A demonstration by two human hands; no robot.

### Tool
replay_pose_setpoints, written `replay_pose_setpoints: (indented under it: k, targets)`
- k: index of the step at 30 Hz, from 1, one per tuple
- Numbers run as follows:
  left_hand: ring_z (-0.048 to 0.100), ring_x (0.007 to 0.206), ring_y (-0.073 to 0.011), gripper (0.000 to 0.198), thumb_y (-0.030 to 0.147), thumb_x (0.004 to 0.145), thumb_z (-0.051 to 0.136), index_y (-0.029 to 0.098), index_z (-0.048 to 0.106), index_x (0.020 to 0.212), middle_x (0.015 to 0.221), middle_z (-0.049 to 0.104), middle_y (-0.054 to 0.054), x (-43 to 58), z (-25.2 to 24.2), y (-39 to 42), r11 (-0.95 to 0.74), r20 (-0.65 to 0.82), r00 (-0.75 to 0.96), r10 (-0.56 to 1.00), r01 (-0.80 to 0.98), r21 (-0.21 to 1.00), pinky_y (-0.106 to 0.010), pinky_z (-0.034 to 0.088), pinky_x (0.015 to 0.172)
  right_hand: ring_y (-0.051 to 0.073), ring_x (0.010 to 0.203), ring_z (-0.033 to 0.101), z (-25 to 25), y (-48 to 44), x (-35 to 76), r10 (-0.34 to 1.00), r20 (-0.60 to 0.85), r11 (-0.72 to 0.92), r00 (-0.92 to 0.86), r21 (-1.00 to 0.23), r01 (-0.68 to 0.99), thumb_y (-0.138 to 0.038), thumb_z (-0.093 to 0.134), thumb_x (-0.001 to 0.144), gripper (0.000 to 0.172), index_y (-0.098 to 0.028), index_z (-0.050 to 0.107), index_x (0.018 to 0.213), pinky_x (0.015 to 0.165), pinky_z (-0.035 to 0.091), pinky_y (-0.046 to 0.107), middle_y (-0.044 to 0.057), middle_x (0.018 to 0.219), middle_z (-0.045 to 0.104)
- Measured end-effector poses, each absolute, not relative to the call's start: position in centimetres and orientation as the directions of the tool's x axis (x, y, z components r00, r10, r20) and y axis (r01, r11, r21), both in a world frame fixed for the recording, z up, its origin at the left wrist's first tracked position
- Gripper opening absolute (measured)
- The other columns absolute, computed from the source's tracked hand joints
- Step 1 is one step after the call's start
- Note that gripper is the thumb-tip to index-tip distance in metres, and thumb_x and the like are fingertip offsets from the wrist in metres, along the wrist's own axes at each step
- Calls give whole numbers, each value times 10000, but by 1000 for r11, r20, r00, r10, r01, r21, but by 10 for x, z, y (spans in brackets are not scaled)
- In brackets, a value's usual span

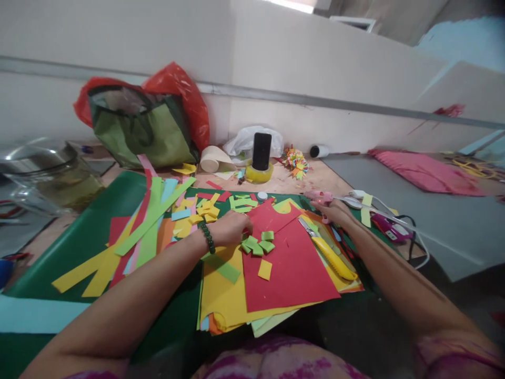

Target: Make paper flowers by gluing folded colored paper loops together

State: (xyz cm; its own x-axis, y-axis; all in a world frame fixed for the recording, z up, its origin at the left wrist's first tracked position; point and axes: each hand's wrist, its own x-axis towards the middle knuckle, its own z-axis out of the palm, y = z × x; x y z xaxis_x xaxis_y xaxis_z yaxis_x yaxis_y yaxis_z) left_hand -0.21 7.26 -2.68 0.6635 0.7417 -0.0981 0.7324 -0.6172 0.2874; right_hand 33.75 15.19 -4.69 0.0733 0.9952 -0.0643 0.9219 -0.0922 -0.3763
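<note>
My left hand [232, 227] is closed, knuckles up, beside a cluster of small folded green paper pieces [258, 245] lying on a red paper sheet [292, 268]; a dark bead bracelet sits on that wrist. Whether it pinches a piece is hidden. My right hand [335, 209] reaches forward and closes round a pink glue gun [320, 197] near the far edge of the green mat [98, 216]. A yellow utility knife [329, 257] lies on the stacked coloured sheets between my arms. A small yellow square [264, 269] rests on the red sheet.
Long coloured paper strips [138, 231] fan out at left. Behind stand a green bag with red plastic [145, 123], a black phone on a yellow tape roll [260, 160], a glass jar [47, 176] and a purple glue gun with cable [390, 229]. Pink paper [426, 171] lies far right.
</note>
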Motion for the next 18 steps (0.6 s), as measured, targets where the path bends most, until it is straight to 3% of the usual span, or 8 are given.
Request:
replay_pose_setpoints:
  k: [3,10,12,15,18]
  targets:
    - [677,803,-182,304,14,689,553,186,744,851,868,755,-49,-4,-29,73,-628,-76,671,738,724,285,-237,465,705,184,522,571,-43,148,337,991,-118,-101,67,-306,947,-617,511,810,552,-180,569,478,523,373,286,77,492,629]
    - [676,805,-180,329,1,687,532,170,714,904,898,756,-58,-5,-30,76,-596,-103,660,744,726,345,-228,460,660,199,552,553,-18,89,332,998,-11,-65,64,-31,997,-602,498,827,457,-214,572,598,487,308,284,55,564,618]
    - [678,855,-180,422,-3,698,522,168,668,1057,967,754,-61,-6,-31,76,-574,-103,648,755,729,374,-226,464,674,187,540,549,-11,66,317,995,-36,90,-94,-102,991,-583,486,842,424,-223,578,638,488,322,278,41,588,621]
    - [671,945,-182,598,-5,724,507,142,508,1303,1060,737,-81,-6,-32,77,-549,-97,627,773,738,393,-234,473,737,170,607,585,0,41,281,899,-8,412,-437,-321,853,-512,467,889,349,-221,618,770,549,387,266,35,690,664]
    - [653,1024,-186,732,-28,735,480,111,332,1439,1123,715,-103,-6,-34,78,-521,-124,613,780,747,413,-248,476,806,186,783,637,10,35,236,768,19,599,-640,-372,709,-354,458,926,242,-214,652,895,670,434,278,58,881,713]
